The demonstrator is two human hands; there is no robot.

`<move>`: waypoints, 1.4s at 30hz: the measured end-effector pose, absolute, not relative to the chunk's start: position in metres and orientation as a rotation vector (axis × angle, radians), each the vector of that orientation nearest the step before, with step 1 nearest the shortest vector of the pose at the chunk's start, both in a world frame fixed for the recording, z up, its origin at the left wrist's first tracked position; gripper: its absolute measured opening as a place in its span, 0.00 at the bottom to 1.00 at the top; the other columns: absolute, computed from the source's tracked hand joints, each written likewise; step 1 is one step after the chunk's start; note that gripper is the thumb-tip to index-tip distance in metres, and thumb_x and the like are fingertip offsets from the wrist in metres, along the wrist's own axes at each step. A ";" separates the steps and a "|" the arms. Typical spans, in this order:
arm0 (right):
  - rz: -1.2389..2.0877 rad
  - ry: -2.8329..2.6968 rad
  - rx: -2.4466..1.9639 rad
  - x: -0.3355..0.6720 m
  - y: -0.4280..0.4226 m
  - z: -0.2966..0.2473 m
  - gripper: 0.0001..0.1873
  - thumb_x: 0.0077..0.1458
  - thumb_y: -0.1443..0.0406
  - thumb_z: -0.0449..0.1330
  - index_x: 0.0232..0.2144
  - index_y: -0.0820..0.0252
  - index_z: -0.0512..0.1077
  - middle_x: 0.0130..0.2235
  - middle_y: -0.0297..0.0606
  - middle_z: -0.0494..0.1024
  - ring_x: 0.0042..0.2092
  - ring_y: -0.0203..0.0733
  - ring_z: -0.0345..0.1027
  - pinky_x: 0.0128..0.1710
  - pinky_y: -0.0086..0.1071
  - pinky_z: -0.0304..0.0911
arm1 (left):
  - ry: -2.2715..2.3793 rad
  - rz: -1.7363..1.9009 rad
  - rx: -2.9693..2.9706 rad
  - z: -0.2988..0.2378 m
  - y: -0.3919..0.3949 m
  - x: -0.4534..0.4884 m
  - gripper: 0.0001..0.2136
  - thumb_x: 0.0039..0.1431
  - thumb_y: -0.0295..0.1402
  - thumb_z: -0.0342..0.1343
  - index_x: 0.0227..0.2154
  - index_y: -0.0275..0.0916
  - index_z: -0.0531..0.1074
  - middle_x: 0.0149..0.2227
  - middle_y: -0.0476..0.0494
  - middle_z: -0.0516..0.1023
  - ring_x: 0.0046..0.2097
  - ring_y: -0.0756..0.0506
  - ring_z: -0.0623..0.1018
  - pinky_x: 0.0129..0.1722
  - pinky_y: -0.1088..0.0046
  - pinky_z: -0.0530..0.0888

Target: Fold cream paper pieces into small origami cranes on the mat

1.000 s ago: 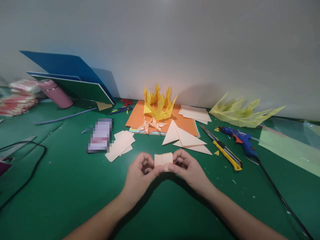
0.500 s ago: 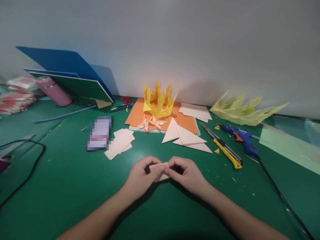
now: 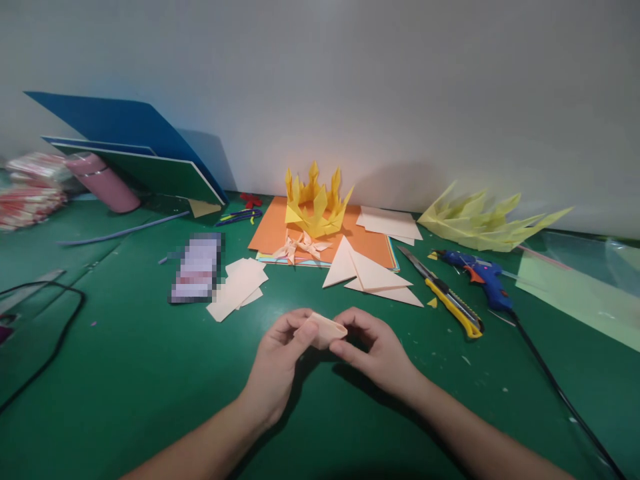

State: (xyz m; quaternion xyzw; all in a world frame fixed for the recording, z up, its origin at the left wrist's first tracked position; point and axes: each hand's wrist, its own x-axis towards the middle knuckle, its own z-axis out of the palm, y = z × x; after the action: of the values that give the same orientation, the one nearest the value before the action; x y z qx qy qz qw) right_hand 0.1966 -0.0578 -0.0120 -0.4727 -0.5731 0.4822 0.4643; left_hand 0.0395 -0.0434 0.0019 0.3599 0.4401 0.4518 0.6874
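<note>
A small folded piece of pale peach paper [image 3: 324, 329] is held just above the green table mat [image 3: 150, 373], near its middle front. My left hand [image 3: 277, 363] pinches its left end with thumb and fingers closed. My right hand [image 3: 377, 350] pinches its right end. The paper is bent into a curved, half-rolled shape between both hands.
Peach paper triangles [image 3: 370, 275] and rectangles [image 3: 237, 287] lie behind the hands. An orange sheet [image 3: 273, 230] carries a yellow origami crown [image 3: 314, 203]. A yellow utility knife [image 3: 450, 300] and blue glue gun [image 3: 480, 277] with black cord lie right. Boards [image 3: 135, 157] lean left.
The paper went from a flat rectangle held upright, to lowered and folded between the fingertips, to a curved fold lifted slightly. Both hands stayed close together.
</note>
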 end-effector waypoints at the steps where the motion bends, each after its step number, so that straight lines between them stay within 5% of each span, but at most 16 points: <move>1: 1.183 -1.392 -1.178 0.197 -0.057 -0.012 0.14 0.47 0.54 0.62 0.26 0.58 0.67 0.26 0.33 0.69 0.29 0.37 0.62 0.29 0.30 0.60 | 0.975 0.997 0.815 0.002 -0.044 0.040 0.15 0.41 0.44 0.65 0.19 0.37 0.71 0.31 0.48 0.75 0.36 0.48 0.73 0.40 0.71 0.69; 12: 1.231 -1.266 -1.203 0.199 -0.054 -0.013 0.14 0.44 0.54 0.64 0.23 0.59 0.69 0.26 0.34 0.70 0.29 0.37 0.63 0.30 0.31 0.60 | 1.118 0.904 1.244 0.007 -0.036 0.037 0.09 0.43 0.37 0.62 0.26 0.38 0.72 0.24 0.51 0.73 0.26 0.51 0.71 0.26 0.77 0.69; 20: 1.314 -1.183 -1.161 0.199 -0.056 -0.013 0.15 0.44 0.54 0.65 0.25 0.58 0.69 0.24 0.32 0.69 0.21 0.32 0.60 0.21 0.28 0.59 | 1.229 0.959 1.495 0.005 -0.039 0.035 0.06 0.45 0.33 0.58 0.19 0.38 0.70 0.20 0.51 0.73 0.23 0.51 0.71 0.23 0.77 0.67; 28: 1.293 -1.117 -1.041 0.197 -0.056 -0.014 0.15 0.43 0.55 0.66 0.31 0.56 0.69 0.34 0.36 0.70 0.34 0.37 0.65 0.34 0.30 0.64 | 1.039 1.235 1.991 0.000 -0.035 0.030 0.05 0.49 0.25 0.56 0.23 0.41 0.74 0.30 0.46 0.78 0.32 0.47 0.77 0.34 0.71 0.73; 36: 1.385 -1.061 -0.932 0.196 -0.057 -0.009 0.14 0.44 0.56 0.66 0.29 0.55 0.68 0.35 0.34 0.66 0.37 0.37 0.62 0.39 0.31 0.61 | 0.902 1.207 2.310 -0.004 -0.035 0.022 0.06 0.53 0.25 0.55 0.28 0.41 0.75 0.24 0.47 0.73 0.26 0.50 0.73 0.26 0.76 0.71; 42: 1.492 -0.963 -0.894 0.194 -0.057 -0.012 0.18 0.41 0.57 0.69 0.31 0.54 0.66 0.37 0.35 0.70 0.37 0.38 0.65 0.40 0.32 0.62 | 0.957 1.188 2.414 -0.002 -0.041 0.029 0.07 0.52 0.24 0.52 0.22 0.40 0.69 0.21 0.49 0.71 0.25 0.50 0.71 0.24 0.77 0.69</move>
State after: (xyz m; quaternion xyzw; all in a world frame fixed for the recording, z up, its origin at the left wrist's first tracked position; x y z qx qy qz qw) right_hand 0.1944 -0.0570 -0.0117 -0.3770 -0.4059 0.6292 0.5452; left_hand 0.0288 -0.0405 -0.0017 0.8368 0.3316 0.4118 0.1423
